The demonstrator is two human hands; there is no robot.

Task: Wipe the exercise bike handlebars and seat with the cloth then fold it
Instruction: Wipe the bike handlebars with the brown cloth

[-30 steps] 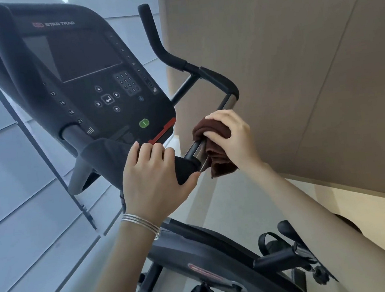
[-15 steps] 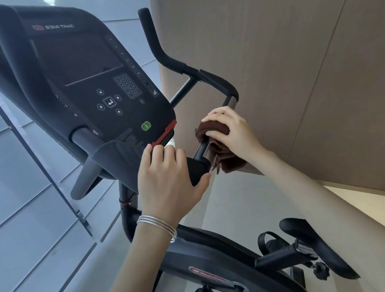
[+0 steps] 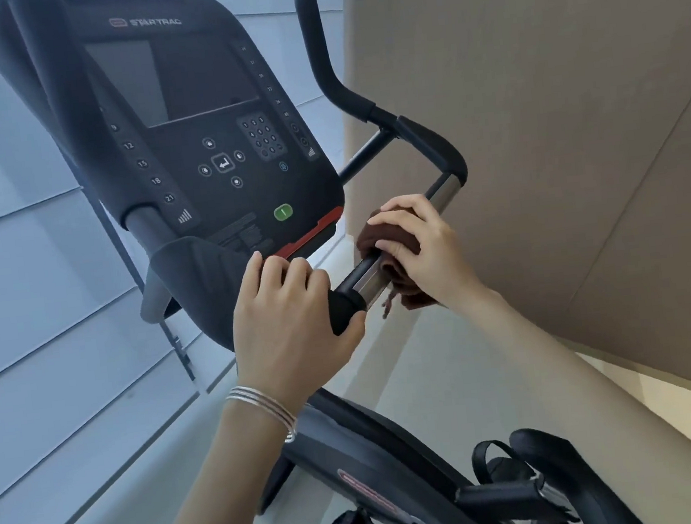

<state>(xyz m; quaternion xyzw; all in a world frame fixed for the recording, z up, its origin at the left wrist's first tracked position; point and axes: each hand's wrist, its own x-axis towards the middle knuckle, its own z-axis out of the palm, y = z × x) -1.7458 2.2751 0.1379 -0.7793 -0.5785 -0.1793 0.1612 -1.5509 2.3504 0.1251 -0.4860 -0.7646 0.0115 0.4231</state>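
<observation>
Grey panelled wall [image 3: 14,254] on the left, tan panelled wall [image 3: 554,112] on the right, pale floor [image 3: 433,380] below. Exercise bike console [image 3: 199,106] tilted between them, with a dark screen and a green button. Left hand [image 3: 285,315] curled round the black grip end of the handlebar [image 3: 358,279], silver bangles [image 3: 265,406] on the wrist. Right hand [image 3: 423,249] wrapped over the brown cloth [image 3: 413,295], holding it round the chrome section of the same bar — loose end hanging beneath.
</observation>
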